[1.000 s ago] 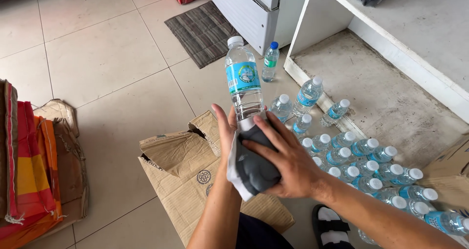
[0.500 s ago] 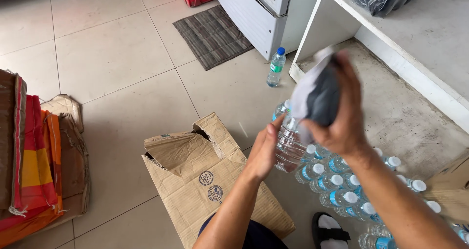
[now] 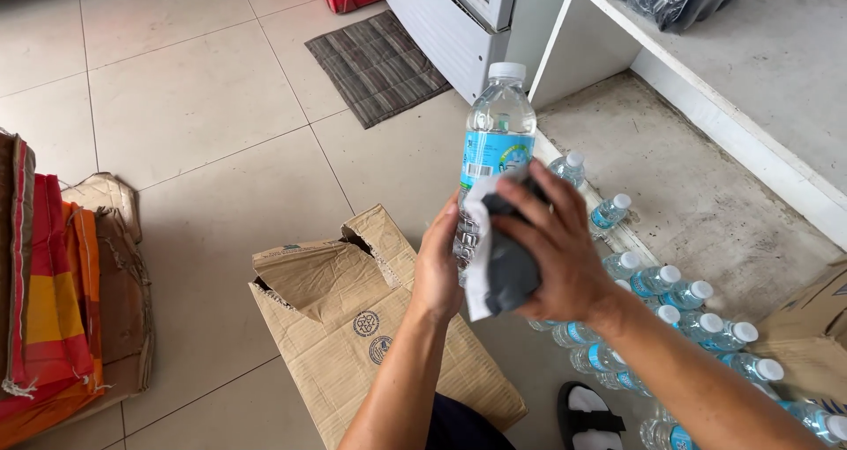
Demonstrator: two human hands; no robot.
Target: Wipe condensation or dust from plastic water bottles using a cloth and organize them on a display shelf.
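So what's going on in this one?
A person holds a clear water bottle upright in the left hand and presses a grey and white cloth against its side with the right hand. Below sits a torn cardboard box on the tiled floor. More capped bottles lie in rows to the right, beside a concrete ledge.

1 clear plastic water bottle [image 3: 497, 141], white cap, blue label, stands upright above the floor, a grey-white cloth [image 3: 503, 256] pressed against its lower half.
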